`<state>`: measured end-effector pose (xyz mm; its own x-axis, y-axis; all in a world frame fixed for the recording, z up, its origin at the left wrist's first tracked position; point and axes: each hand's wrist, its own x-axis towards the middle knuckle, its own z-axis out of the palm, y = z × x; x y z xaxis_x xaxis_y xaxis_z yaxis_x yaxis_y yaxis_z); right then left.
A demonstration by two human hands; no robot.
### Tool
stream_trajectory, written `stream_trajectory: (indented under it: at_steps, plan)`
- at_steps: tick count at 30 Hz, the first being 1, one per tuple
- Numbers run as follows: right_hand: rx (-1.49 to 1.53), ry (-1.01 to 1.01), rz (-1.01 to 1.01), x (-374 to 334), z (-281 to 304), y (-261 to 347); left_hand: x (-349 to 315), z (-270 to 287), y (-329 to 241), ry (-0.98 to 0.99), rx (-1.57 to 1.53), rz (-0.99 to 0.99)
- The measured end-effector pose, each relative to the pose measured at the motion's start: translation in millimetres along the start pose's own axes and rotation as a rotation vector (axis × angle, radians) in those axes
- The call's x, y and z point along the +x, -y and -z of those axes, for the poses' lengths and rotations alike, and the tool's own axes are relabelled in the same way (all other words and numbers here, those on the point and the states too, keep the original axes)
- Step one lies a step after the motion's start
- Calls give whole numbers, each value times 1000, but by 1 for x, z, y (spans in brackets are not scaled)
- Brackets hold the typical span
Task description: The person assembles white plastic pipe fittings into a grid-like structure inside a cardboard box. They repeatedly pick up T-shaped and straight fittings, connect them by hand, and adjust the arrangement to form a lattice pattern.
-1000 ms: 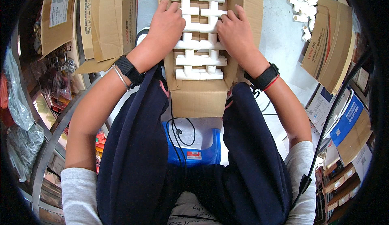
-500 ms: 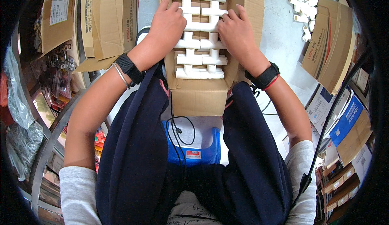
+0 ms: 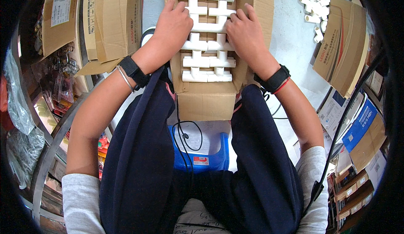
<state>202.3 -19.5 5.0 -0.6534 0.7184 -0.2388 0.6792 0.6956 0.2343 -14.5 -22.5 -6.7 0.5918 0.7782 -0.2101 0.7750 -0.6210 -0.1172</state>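
Observation:
White plastic pipe tees (image 3: 208,45) lie in two columns inside an open cardboard box (image 3: 206,106) between my knees. Most have their crossbars sideways and their stems lined up lengthwise. At the left side of the rows, my left hand (image 3: 173,25) is closed with bent fingers against the end of a tee. Opposite it, my right hand (image 3: 248,32) curls its fingers against the right ends of the tees. Both thumbs and the undersides of the fingers are hidden, so the exact contact does not show.
Loose white fittings (image 3: 311,6) are heaped on the floor at the far right. Cardboard cartons (image 3: 118,19) stand on the left, another carton (image 3: 343,44) on the right. Below the box are a blue plastic stool (image 3: 210,160) and a thin black cord (image 3: 185,136).

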Motion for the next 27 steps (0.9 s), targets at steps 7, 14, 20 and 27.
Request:
stream_trajectory:
  at_steps: [7,14,20,27]
  plan:
    - [-63,-48,-35,0,-1,1,0,-2,0,-69,-3,-11]
    - [104,-169,-80,-18,11,2,-13,12,2,-194,-118,22]
    - [102,-37,-78,-46,19,13,-35,21,-16,-48,-33,14]
    - [148,-20,-104,-43,10,18,-31,10,-26,-1,-49,-25]
